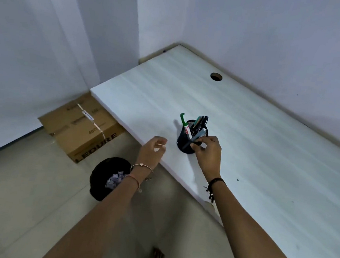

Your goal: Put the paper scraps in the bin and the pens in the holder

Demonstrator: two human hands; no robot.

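Observation:
A black mesh pen holder (pixel 186 145) stands near the front edge of the white desk (pixel 247 136). Several pens stick out of it, among them a green-capped marker (pixel 184 124). My right hand (pixel 207 153) is at the holder's right side, fingers pinched on a dark pen (pixel 194 138) that leans into the holder. My left hand (pixel 152 150) hovers over the desk edge to the left of the holder, fingers loosely curled; whether it holds anything I cannot tell. On the floor below, a black bin (pixel 102 176) holds crumpled paper scraps (pixel 114 178).
A brown cardboard box (pixel 82 126) sits on the tiled floor under the desk's left corner. The desk top has a round cable hole (pixel 216 76) near the back wall. Walls close in behind and to the left. A bare foot (pixel 159 256) shows below.

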